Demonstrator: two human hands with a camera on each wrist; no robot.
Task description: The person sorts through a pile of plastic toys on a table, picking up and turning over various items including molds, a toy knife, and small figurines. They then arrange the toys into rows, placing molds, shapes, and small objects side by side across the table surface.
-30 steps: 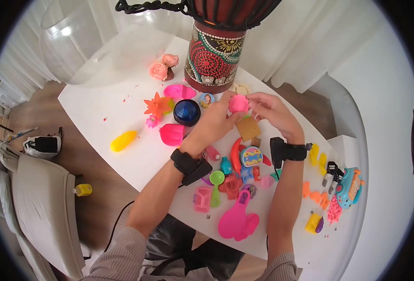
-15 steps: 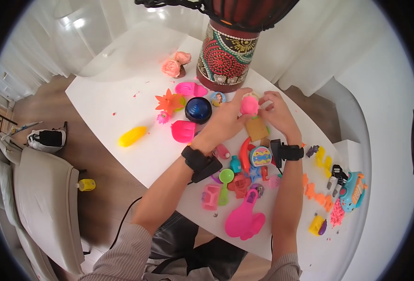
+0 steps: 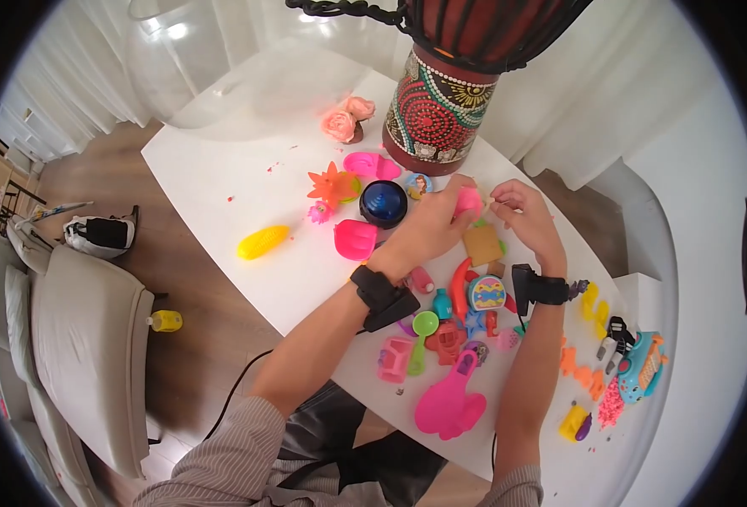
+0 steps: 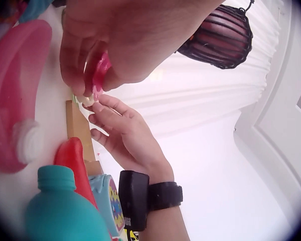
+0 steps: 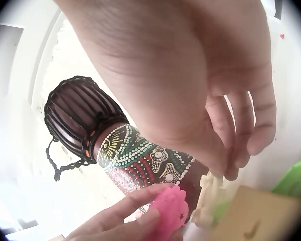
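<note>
In the head view my left hand (image 3: 424,226) pinches a pink piece with a scalloped edge (image 5: 169,213), above the table near the drum. My right hand (image 3: 531,226) hovers just to the right of it, thumb and forefinger tips together, other fingers loosely bent. In the right wrist view those fingertips are right at a cream-coloured notched piece (image 5: 207,197); I cannot tell whether they grip it. A tan square block (image 3: 483,245) lies below the hands, with a green thing (image 5: 295,181) behind it. A blue domed thing (image 3: 383,203) stands left of the left wrist.
A patterned drum (image 3: 439,118) stands at the back of the white table (image 3: 221,182). Left lie a yellow corn toy (image 3: 263,242), pink scoop (image 3: 355,240) and orange flower (image 3: 331,183). Nearer are a teal bottle (image 4: 60,211), green spoon (image 3: 421,338) and pink toy (image 3: 448,404).
The right hand has drawn slightly away from the pink piece, which the left hand still holds, now tilted. The head view has shifted, so the whole scene sits further right.
</note>
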